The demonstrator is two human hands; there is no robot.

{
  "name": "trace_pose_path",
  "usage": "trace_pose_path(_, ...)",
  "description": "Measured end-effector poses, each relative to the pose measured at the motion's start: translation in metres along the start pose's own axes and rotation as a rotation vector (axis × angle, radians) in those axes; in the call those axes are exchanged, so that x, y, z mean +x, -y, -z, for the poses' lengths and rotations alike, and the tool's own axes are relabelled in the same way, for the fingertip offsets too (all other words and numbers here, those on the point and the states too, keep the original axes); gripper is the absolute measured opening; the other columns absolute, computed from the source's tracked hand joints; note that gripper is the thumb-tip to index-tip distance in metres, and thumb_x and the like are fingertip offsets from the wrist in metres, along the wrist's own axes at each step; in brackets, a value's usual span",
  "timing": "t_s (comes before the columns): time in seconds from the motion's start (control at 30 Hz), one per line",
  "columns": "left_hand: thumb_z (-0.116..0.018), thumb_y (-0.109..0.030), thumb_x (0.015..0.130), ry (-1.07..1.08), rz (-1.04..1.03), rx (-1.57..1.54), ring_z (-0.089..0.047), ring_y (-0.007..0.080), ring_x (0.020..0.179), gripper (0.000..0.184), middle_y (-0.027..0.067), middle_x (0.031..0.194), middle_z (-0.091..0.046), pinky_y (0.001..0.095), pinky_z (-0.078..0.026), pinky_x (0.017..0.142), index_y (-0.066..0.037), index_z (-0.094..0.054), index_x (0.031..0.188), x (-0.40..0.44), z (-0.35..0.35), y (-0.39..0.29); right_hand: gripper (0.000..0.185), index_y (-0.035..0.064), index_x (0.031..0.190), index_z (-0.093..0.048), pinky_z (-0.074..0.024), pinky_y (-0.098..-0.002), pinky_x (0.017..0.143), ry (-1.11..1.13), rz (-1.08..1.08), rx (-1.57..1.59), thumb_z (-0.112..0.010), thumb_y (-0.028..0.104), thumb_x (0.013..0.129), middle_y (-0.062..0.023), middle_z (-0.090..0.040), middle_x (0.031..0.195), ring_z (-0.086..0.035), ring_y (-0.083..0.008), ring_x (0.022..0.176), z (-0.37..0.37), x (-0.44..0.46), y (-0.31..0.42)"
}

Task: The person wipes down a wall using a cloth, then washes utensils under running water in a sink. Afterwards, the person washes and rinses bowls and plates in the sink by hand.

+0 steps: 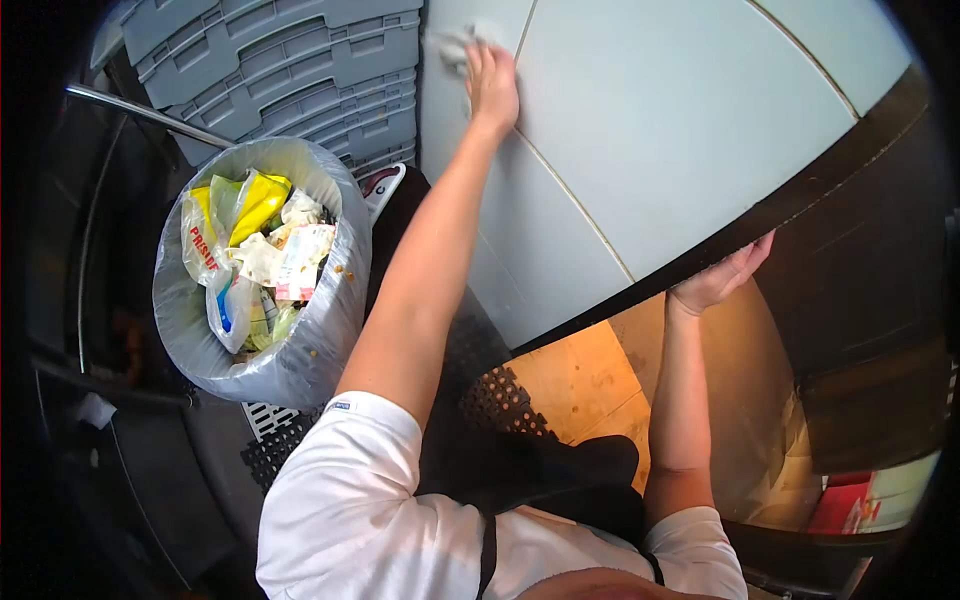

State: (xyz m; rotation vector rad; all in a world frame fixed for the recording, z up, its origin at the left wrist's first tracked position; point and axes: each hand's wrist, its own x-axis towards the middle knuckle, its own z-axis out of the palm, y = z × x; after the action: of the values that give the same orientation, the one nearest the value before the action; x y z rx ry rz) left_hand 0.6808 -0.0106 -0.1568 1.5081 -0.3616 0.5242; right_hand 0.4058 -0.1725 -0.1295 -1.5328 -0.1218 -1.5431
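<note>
My left hand (pixel 493 90) is at the top of a large pale tiled panel (pixel 680 120) with thin seams. A crumpled, whitish-grey cloth (pixel 455 48) lies under its fingers, pressed against the panel and slightly blurred. My right hand (pixel 722 277) is at the panel's dark lower edge (pixel 745 232), holding it from below. Most of that hand's fingers are hidden behind the edge, with one fingertip showing.
To the left stands a bin (pixel 335 340) with a clear plastic liner, full of wrappers and papers. Stacked grey crates (pixel 290 70) rise behind it. Below are a perforated black mat (pixel 505 400) and tan floor tiles (pixel 580 375). A red-and-white object (pixel 845 505) sits at lower right.
</note>
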Motion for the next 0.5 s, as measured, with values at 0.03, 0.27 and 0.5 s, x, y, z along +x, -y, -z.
trace_pose_path(0.03,-0.027,-0.043,0.1,0.014,-0.027,0.018,-0.007,0.0446,0.143,0.066,0.0305,0.154,-0.007,0.0604,-0.007,0.112,0.005,-0.023,0.145,-0.02,-0.004,0.008,0.053,-0.0031,0.145,-0.025,-0.0283,-0.0379,0.11,0.002,0.003,0.016,-0.033,0.025,0.1,-0.0173,-0.032,0.148,-0.034,-0.0257,0.134,0.0,0.001,-0.001)
trace_pose_path(0.27,-0.037,-0.043,0.098,0.207,-0.746,0.112,-0.01,0.0498,0.14,0.067,0.0323,0.152,-0.013,0.0643,-0.006,0.11,0.006,-0.027,0.142,-0.105,-0.013,-0.128,0.052,-0.0035,0.145,-0.026,-0.0219,-0.0385,0.114,-0.009,0.032,-0.004,-0.035,0.022,0.1,-0.0155,-0.028,0.152,-0.028,-0.0263,0.14,0.001,0.001,0.003)
trace_pose_path(0.5,-0.033,-0.032,0.1,0.031,-0.233,0.102,-0.01,0.0436,0.143,0.058,0.031,0.153,-0.013,0.0571,-0.006,0.113,0.006,-0.026,0.144,0.005,-0.017,-0.062,0.049,-0.0056,0.14,-0.036,-0.0146,-0.04,0.116,-0.047,0.101,-0.046,-0.037,0.021,0.099,-0.0185,-0.032,0.151,-0.026,-0.0297,0.142,0.005,0.002,-0.009)
